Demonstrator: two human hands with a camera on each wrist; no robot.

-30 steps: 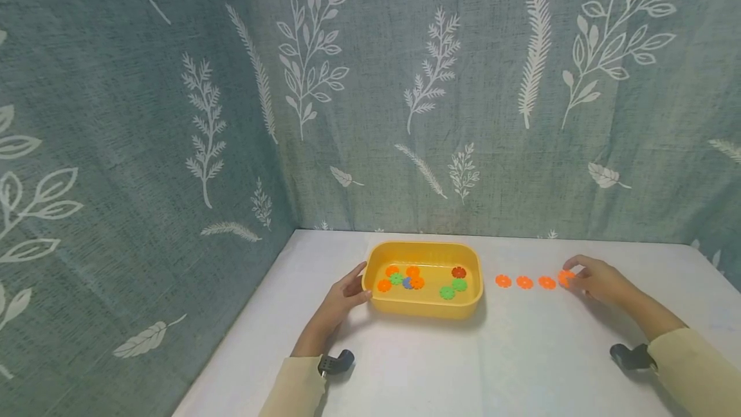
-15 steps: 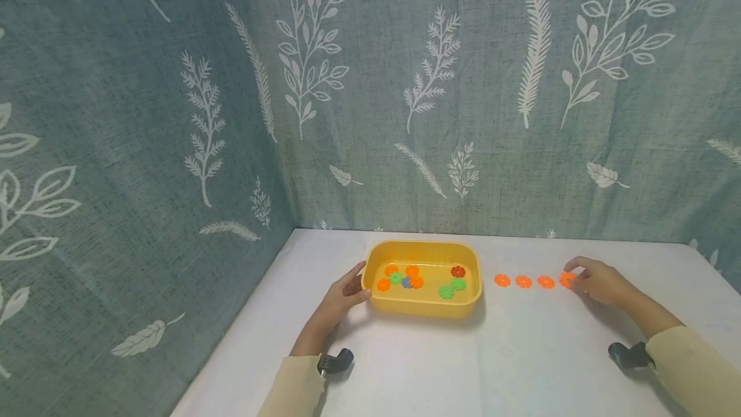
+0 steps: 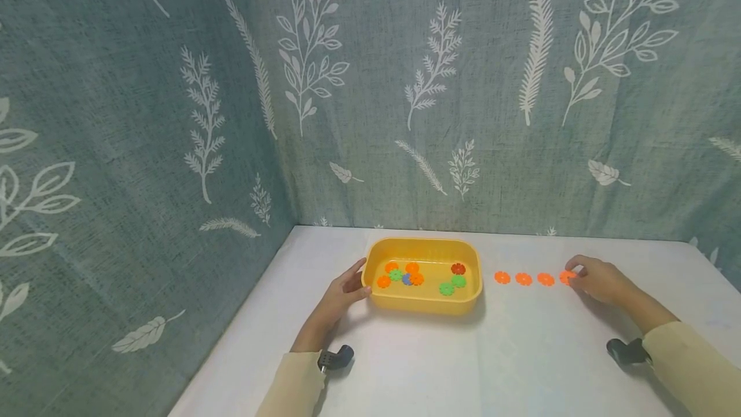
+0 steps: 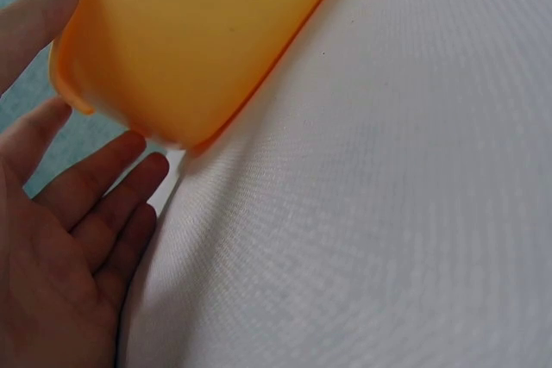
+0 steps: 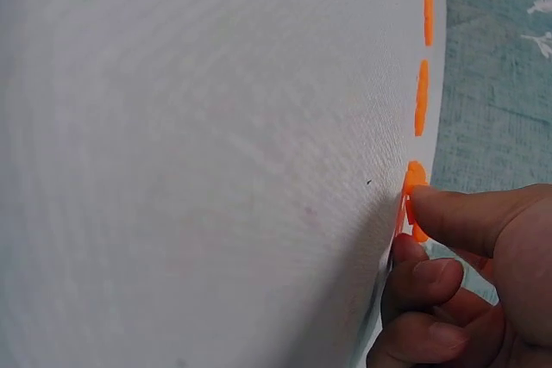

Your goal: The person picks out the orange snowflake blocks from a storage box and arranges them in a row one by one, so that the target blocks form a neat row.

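In the head view, a yellow plastic tray (image 3: 422,305) stands on the white table, several flower-shaped discs inside it. My left hand (image 3: 338,299) rests against the tray's left end, thumb at the front corner and fingers extended along the side. The left wrist view has the thumb (image 4: 39,23) at the rim and fingertips close to the outer wall. To the right, three orange flower discs (image 3: 523,279) lie flat in a row. At the row's right end my right hand (image 3: 599,280) pinches another orange flower disc (image 3: 567,277), partly hidden by the thumb (image 5: 461,217).
Inside the tray, orange, green and blue discs cluster at the left; a red disc (image 3: 458,269) and two green discs (image 3: 447,289) lie at the right. A leaf-patterned grey-green curtain (image 3: 370,101) hangs behind the table and along its left side.
The orange disc in my right hand has shifted slightly right, a little farther from its neighbour, and lies flatter in line with the row. My left hand stays at the tray.
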